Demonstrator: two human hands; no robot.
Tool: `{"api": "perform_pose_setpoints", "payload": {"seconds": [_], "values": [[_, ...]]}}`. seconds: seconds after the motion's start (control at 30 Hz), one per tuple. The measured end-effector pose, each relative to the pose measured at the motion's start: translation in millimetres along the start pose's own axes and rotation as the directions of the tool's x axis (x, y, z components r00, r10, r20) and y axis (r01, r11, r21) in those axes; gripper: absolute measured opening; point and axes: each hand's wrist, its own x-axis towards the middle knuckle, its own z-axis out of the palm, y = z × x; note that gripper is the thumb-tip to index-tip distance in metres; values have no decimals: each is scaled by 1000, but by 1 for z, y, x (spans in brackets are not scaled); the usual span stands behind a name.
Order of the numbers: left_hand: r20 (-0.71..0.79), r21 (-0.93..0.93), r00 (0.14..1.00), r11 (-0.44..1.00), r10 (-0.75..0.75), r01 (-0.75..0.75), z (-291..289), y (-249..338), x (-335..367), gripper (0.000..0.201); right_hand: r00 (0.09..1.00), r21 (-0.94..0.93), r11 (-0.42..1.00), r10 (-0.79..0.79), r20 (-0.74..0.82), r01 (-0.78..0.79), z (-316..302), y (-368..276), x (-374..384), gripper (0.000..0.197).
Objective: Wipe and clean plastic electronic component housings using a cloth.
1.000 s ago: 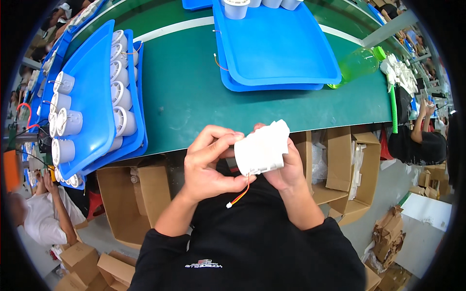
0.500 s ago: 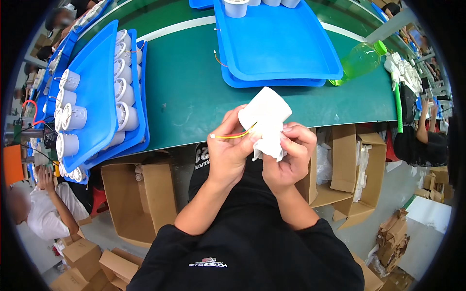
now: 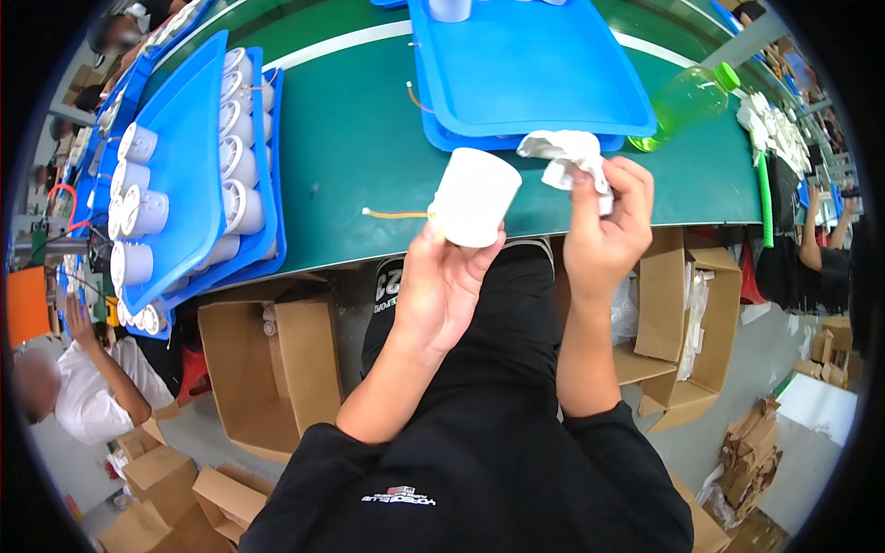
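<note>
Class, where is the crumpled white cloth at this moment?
In the head view, right of centre, the crumpled white cloth is in the right grip, right of the white cup and by the near edge of the top-centre blue tray.

Green bench (image 3: pixel 346 170) (blue trays (image 3: pixel 539 69), bottle (image 3: pixel 684 108) atop)

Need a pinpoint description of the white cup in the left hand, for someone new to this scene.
Find the green table; at its near edge, below the central blue tray, the left hand holds up the white cup. A thin yellow-orange wire runs out leftward from it. Unlike the similar cups on the stacked trays at left, this one is held in a hand.
</note>
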Motion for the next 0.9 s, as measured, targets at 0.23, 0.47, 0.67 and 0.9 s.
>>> {"api": "perform_pose_setpoints", "payload": {"seconds": [0.23, 0.47, 0.67, 0.9], "values": [[55, -526, 966, 815, -252, 243, 2, 13, 7, 65, 999, 199, 980, 6, 36, -13, -10, -13, -14, 21], [73, -509, 962, 819, -264, 263, -2, 7, 3, 64, 955, 118, 976, -206, 213, 184, -2, -25, -20, 33], [78, -361, 981, 912, -179, 196, 5, -1, -2, 53, 933, 162, 966, -238, 268, 200, 8, -30, -26, 39], [10, 134, 1000, 991, -24, 23, -5, -6, -10, 50, 905, 118, 958, -285, 316, 261, 12, -38, -28, 44]]}}
